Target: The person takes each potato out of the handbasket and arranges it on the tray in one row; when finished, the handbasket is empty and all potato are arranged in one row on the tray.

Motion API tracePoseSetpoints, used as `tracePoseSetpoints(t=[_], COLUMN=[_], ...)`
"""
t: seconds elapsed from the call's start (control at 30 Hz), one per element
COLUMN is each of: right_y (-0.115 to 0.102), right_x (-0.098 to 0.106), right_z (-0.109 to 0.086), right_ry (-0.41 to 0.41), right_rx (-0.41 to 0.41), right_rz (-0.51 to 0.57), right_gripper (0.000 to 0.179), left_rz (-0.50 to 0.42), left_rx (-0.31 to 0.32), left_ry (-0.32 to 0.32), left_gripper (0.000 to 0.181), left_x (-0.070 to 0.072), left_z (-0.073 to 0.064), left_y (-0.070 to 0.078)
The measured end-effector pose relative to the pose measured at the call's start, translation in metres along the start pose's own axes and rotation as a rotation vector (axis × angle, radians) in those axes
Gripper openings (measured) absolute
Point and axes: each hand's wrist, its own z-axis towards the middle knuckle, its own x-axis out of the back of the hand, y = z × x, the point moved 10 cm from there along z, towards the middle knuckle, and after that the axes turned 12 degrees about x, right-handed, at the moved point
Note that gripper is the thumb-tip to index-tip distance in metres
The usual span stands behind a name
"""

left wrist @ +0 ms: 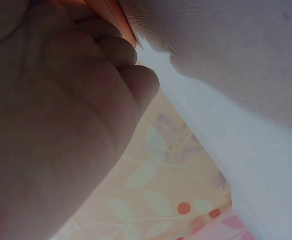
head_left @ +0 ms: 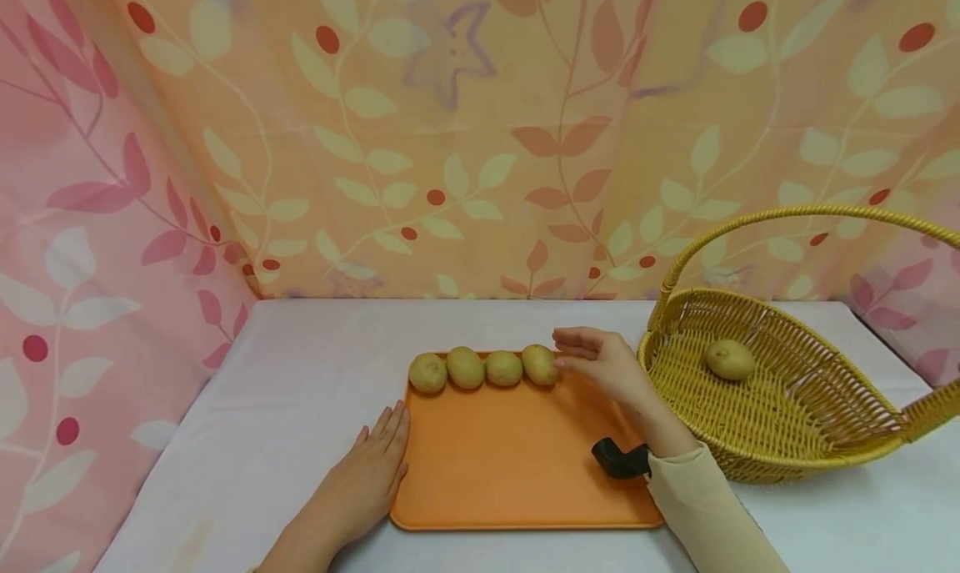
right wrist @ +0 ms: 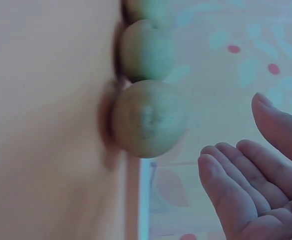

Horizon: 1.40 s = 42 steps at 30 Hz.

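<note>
An orange tray lies on the white cloth, with several potatoes in a row along its far edge. The leftmost potato is in the far left corner, and the rightmost potato is closest to my right hand. That hand has its fingers extended and thumb spread; in the right wrist view a gap shows between it and the nearest potato. My left hand rests along the tray's left edge, fingers straight; its curved fingers show dimly in the left wrist view.
A wicker basket with a tall arched handle stands right of the tray, one potato inside. A black curved piece sits at my right wrist. Floral cloth hangs behind the table.
</note>
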Motion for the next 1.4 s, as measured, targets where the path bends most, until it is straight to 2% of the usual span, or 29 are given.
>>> tracePoseSetpoints(t=[0.2,0.4,0.67,0.8,1.0,1.23,1.4], right_y=[-0.017,-0.027,-0.044,-0.049,-0.052,-0.050,-0.051], right_x=[0.009,0.026,0.052,0.062,0.078,0.104,0.125], right_z=[-0.004,-0.008,-0.012,-0.016,-0.023,-0.035,-0.044], right_ry=[0.028,0.064,0.131,0.149,0.180,0.168,0.163], right_rx=[0.023,0.008,0.044,0.049,0.085,0.047,0.070], right_rz=[0.061,0.065,0.066,0.060,0.119,-0.004,-0.054], right_gripper=[0.044,0.046,0.047,0.050,0.047,0.046,0.041], left_rz=[0.003,0.008,0.003,-0.004,-0.006,-0.003,-0.001], left_rx=[0.003,-0.004,-0.013,-0.011,-0.010,-0.021,-0.030], left_ry=[-0.013,-0.007,0.013,0.014,0.014,0.021,0.028], left_gripper=[0.057,0.057,0.056,0.056,0.056,0.057,0.057], left_x=[-0.002,-0.001,0.001,0.000,-0.001,0.000,0.001], left_z=[0.000,0.000,0.000,0.000,0.000,-0.001,-0.002], left_y=[0.000,0.001,0.002,0.002,0.001,0.000,0.001])
